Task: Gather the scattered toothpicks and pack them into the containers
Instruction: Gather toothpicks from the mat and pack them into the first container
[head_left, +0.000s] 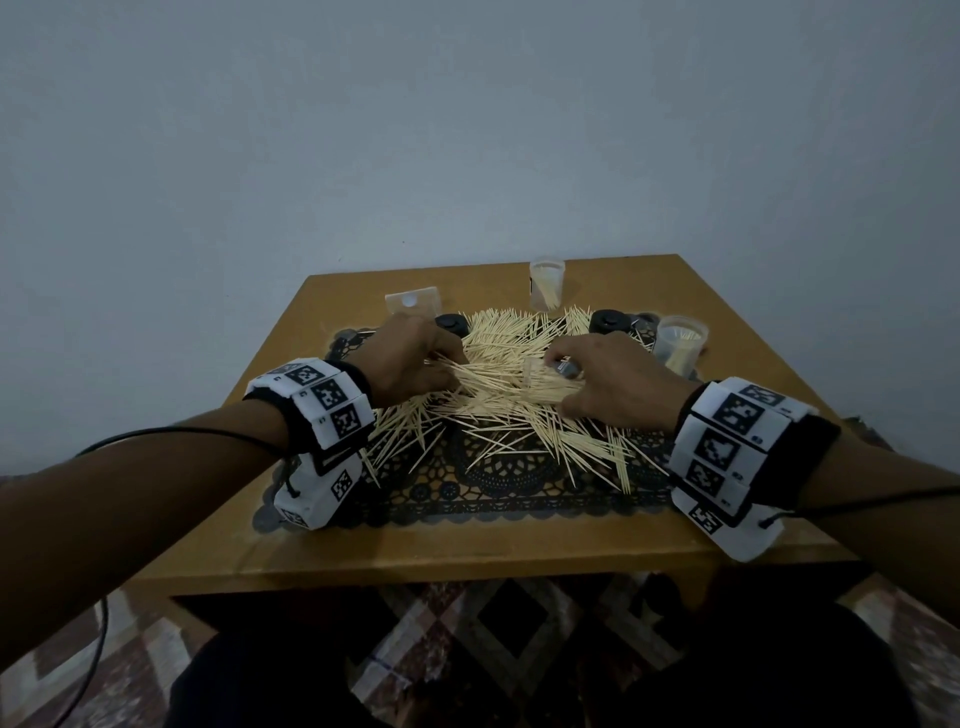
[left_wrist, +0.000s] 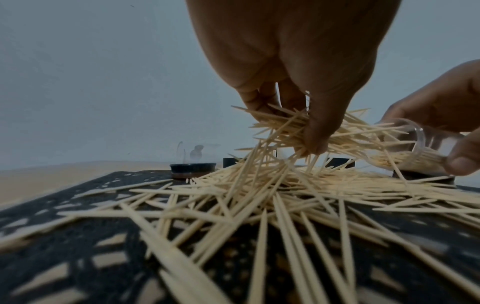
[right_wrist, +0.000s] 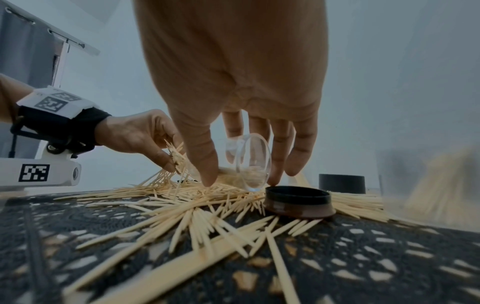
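Pale wooden toothpicks (head_left: 519, 415) lie in a loose heap over a black lace mat (head_left: 498, 488). My left hand (head_left: 441, 364) pinches a bunch of toothpicks (left_wrist: 345, 133) lifted just above the heap, their ends pointing at the mouth of a clear container (right_wrist: 252, 162). My right hand (head_left: 561, 379) holds that container tilted on its side on the heap, thumb on one side and fingers on the other; some toothpicks lie inside it (left_wrist: 415, 160). In the right wrist view my left hand (right_wrist: 171, 156) is just left of the container's mouth.
Two upright clear containers with toothpicks stand at the back (head_left: 546, 283) and far right (head_left: 680, 340). A clear lid (head_left: 413, 301) lies at back left. Black caps (head_left: 452, 325) (head_left: 608, 319) sit on the mat; one black cap (right_wrist: 298, 203) is beside my right fingers. The wooden table (head_left: 467, 551) has bare front margin.
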